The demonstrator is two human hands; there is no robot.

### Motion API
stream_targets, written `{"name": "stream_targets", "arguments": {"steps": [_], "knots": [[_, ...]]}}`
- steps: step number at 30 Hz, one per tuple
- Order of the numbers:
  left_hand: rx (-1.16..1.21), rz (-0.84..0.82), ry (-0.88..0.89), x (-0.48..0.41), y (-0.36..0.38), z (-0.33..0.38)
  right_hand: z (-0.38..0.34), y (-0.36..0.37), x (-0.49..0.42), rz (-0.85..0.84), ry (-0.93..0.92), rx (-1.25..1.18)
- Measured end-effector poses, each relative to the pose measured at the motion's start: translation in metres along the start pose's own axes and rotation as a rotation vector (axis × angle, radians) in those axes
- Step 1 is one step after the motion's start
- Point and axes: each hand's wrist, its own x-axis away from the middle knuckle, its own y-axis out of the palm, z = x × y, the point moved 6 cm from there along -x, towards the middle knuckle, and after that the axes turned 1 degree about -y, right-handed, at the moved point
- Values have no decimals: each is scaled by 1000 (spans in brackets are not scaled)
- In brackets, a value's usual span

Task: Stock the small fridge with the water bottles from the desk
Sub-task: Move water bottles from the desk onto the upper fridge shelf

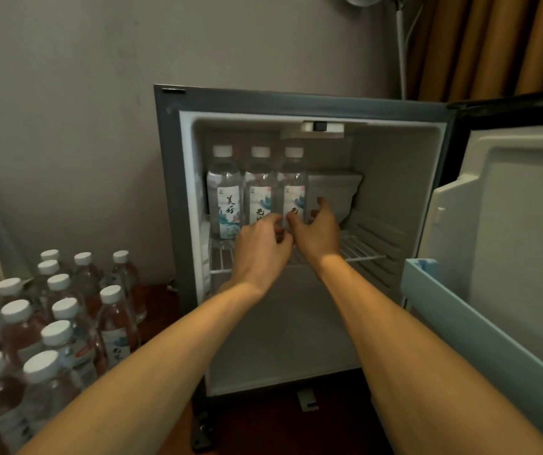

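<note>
As the rack's (362,249) rightmost bottle (293,178) is gripped by the right hand (317,233), the hold of the left hand (261,247) cannot be told. Fridge door (526,224) open.

At the left rear of the fridge's (394,178) wire shelf (362,250), three water bottles (225,195) stand upright. The right hand (317,233) grips the rightmost bottle (293,178); the left hand's (260,249) curled fingers lie before the middle bottle (258,187).

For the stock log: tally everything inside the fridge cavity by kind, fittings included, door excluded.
Water bottles: 3
Wire shelf: 1
White box compartment: 1
Ceiling control unit: 1
Total: 6
</note>
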Motion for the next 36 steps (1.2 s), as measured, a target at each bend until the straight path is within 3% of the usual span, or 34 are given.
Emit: {"name": "stream_targets", "arguments": {"steps": [5, 13, 16, 21, 26, 30, 36], "knots": [[-41, -32, -71, 16, -25, 0, -7, -8, 33, 18, 39, 77], [-155, 21, -14, 76, -98, 3, -43, -3, 123, -28, -84, 72], [-212, 23, 7, 104, -123, -2, -49, 13, 158, -136, -132, 59], [-648, 61, 93, 150, -165, -28, -47, 59, 207, -366, -149, 142], [-785, 80, 50, 182, -208, -75, -31, 112, 247, -615, -113, 218], [-798, 34, -36, 201, -233, -108, -22, 144, 268, -765, -92, 255], [-671, -44, -225, 222, -248, -146, -11, 185, 288, -845, -96, 268]]}}
